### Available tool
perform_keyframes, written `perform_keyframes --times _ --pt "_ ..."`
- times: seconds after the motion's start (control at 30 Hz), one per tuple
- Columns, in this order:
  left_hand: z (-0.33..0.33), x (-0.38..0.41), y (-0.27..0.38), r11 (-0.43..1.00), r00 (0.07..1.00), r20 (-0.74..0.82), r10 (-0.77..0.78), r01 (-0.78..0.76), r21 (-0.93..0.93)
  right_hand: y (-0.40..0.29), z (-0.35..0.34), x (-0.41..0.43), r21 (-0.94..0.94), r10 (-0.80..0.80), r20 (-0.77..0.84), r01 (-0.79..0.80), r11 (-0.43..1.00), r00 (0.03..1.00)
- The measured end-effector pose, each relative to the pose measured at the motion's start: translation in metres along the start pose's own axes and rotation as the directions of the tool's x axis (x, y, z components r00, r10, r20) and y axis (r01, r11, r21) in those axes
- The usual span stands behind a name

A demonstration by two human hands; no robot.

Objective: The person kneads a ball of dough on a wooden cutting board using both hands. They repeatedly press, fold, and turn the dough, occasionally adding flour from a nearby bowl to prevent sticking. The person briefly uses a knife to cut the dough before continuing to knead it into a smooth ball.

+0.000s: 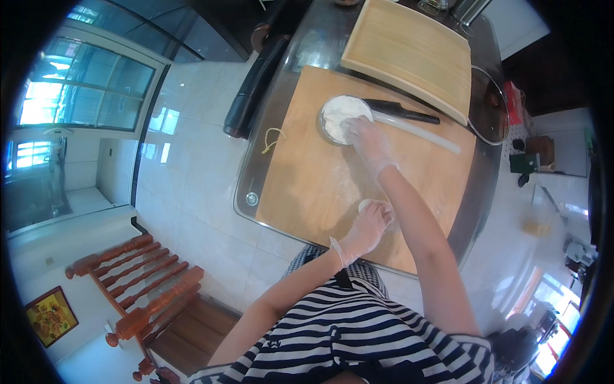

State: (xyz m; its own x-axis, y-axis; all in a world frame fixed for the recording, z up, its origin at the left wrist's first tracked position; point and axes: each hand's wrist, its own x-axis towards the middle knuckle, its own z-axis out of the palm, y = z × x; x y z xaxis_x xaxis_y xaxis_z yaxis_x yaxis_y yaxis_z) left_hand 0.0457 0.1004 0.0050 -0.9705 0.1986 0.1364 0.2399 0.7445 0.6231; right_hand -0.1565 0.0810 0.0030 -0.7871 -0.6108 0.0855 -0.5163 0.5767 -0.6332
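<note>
My right hand (367,139), in a clear plastic glove, has its fingertips in white flour (343,115) inside a round bowl (322,126) on the wooden board (307,177). Whether the fingers pinch any flour cannot be seen. Nearer to me, my left hand (367,228), gloved as well, holds a pale piece of dough (365,205) down on the board, its fingers partly covering it. Beside the bowl lie a black-handled knife (412,113) and a translucent white rolling pin (422,133).
A shallow wooden tray (407,53) stands beyond the board, over its far edge. A loop of cord (273,140) lies at the board's left edge. The dark table's rounded rim (240,192) borders the board. A black cylindrical roll (256,91) is at the table's left side.
</note>
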Motion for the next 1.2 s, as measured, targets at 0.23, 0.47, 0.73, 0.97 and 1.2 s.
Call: perform_keyframes --times 0.23,0.47,0.73,0.97,1.2 --pt "0.023 -0.015 -0.001 0.996 0.992 -0.114 0.062 -0.054 0.069 0.025 0.042 0.031 -0.205 0.001 0.059 0.012 0.979 0.998" --pt "0.018 -0.017 -0.009 0.999 0.993 -0.121 0.019 -0.024 -0.043 0.03 -0.016 -0.042 0.468 0.297 0.399 -0.472 0.747 0.867" --pt "0.011 -0.009 -0.014 0.992 1.0 -0.029 -0.008 0.012 0.128 0.075 -0.034 -0.188 -0.231 0.057 -0.333 -0.14 0.963 0.941" --pt "0.024 0.025 -0.041 0.973 0.985 -0.126 -0.118 0.14 0.182 0.032 0.001 -0.172 -0.108 0.234 -0.438 -0.309 0.945 0.868" --pt "0.03 0.115 -0.075 0.871 0.932 0.002 -0.361 0.337 0.357 0.076 -0.007 -0.081 -0.165 0.309 -0.405 -0.401 0.901 0.86"
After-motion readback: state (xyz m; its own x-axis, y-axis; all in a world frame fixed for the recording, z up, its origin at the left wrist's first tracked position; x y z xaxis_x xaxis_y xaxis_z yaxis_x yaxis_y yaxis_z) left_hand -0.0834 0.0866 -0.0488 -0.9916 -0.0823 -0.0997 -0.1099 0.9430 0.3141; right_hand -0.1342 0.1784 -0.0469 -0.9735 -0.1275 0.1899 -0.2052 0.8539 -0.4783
